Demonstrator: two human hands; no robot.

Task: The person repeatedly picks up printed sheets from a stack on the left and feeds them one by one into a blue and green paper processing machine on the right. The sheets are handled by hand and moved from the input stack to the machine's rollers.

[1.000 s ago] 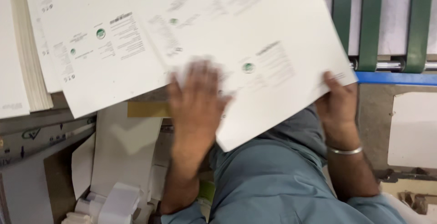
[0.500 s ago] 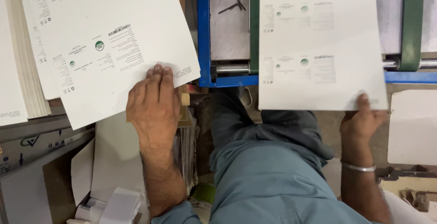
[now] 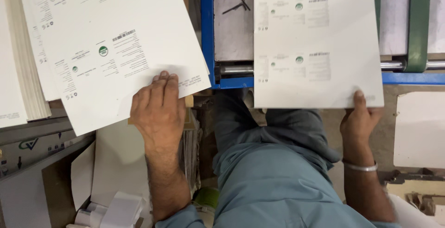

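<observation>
My left hand (image 3: 158,110) lies flat, fingers together, on the near edge of the top white printed sheet (image 3: 111,47) of a tilted stack at the left. My right hand (image 3: 359,119) pinches the near right corner of a single white printed sheet (image 3: 317,42), thumb on top. That sheet lies square on the blue-framed machine bed (image 3: 208,33), between the metal plate and a green belt (image 3: 418,22). A metal bangle sits on my right wrist.
A bent black hex key (image 3: 235,3) lies on the grey metal plate (image 3: 233,28). A thick stack of white sheets (image 3: 14,70) fills the far left. White card offcuts (image 3: 111,205) lie below left. Another white board (image 3: 419,128) is at the right. My teal-clothed lap (image 3: 273,177) is below.
My right hand has carried one sheet off the left stack to the right and laid it square on the machine bed. My left hand stayed on the stack's edge.
</observation>
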